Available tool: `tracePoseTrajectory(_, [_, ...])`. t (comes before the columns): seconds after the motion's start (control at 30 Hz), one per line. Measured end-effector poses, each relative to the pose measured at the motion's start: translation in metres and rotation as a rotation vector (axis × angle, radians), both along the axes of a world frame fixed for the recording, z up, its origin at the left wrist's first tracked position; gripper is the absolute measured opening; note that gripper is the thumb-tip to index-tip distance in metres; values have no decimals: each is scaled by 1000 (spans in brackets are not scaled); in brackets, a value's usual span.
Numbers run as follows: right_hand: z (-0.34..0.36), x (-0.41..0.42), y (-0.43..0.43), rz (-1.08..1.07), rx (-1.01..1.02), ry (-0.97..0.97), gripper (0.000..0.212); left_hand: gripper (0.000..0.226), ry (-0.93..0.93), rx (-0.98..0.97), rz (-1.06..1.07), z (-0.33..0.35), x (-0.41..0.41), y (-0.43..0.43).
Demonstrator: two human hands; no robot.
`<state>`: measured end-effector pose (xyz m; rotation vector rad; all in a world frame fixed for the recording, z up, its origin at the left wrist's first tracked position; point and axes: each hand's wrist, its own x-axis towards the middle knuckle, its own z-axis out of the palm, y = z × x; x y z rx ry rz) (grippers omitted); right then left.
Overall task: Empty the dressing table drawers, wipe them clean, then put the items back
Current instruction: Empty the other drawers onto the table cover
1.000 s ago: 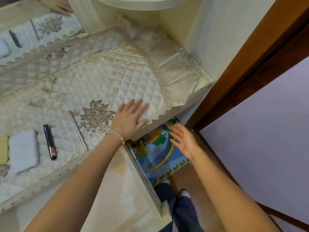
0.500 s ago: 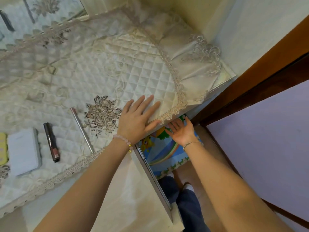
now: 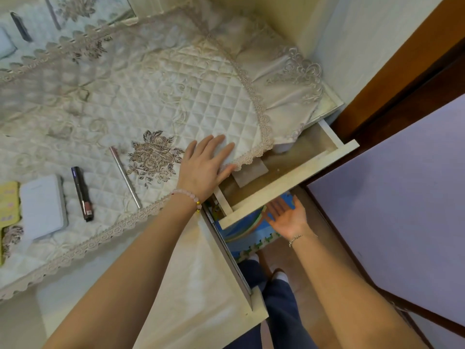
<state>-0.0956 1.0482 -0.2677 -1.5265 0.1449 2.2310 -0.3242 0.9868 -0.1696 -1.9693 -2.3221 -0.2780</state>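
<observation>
My left hand [image 3: 205, 170] lies flat on the quilted, lace-edged cover [image 3: 141, 96] of the dressing table, fingers spread and pressing the cloth just beside its scalloped hem, gripping nothing. My right hand [image 3: 288, 217] is palm up beneath the front panel of the drawer [image 3: 284, 182], fingers loosely spread and empty; I cannot tell whether the fingertips touch the underside of the panel. The drawer stands pulled out from under the tabletop, its pale wooden floor showing, with a flat beige card or paper [image 3: 249, 172] lying in it, partly under the lace hem. On the cover, to the left of my left hand, lie a thin silver pencil-like stick [image 3: 125, 177], then a dark tube [image 3: 81, 193], then a white rectangular case [image 3: 42, 205], and at the far edge a yellow item [image 3: 8, 202], all apart from one another. Below the drawer a colourful play mat [image 3: 241, 235] covers the floor, near my dark trouser legs [image 3: 284, 311].
</observation>
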Motion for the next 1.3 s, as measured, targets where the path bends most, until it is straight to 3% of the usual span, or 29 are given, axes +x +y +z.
tracePoseTrajectory(0.27, [10, 68, -39, -28, -28, -53, 53, 41, -21, -45, 75, 7, 31, -19])
tracePoseTrajectory(0.43, [20, 93, -52, -15, -42, -72, 61, 41, -48, -80, 90, 10, 43, -32])
tracePoseTrajectory(0.9, [39, 150, -78, 52, -39, -67, 61, 55, -119, -179, 195, 20, 74, -54])
tracePoseTrajectory(1.07, [59, 164, -79, 293, 213, -197, 39, 50, -166, -134, 200, 29, 103, -69])
tracePoseTrajectory(1.2, [85, 183, -82, 545, 756, -538, 23, 47, -163, -92, 194, 37, 138, -91])
tracePoseTrajectory(1.3, [102, 196, -78, 750, 1162, -737, 37, 51, -141, -75, 228, 45, 163, -109])
